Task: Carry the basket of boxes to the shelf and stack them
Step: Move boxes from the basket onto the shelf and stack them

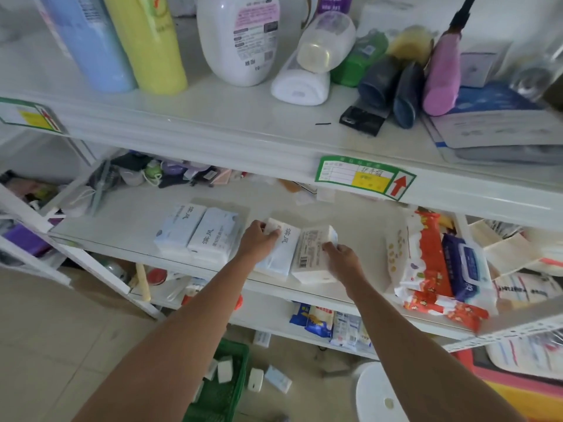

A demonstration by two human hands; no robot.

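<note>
step: we are stacking, centre frame | left hand [259,239] fingers clamping pale-blue soft pack [278,254], right hand [342,258] fingers clamping white barcoded pack [313,254] on middle white shelf [128,220] | green plastic basket [227,388] lower centre, floor | next: we judge squaring both packs, then fetching more

Glossy white shelf [213,129], shiny plastic-wrapped packs [198,233], smooth plastic bottles [146,41], green plastic lattice basket [225,388]
</note>
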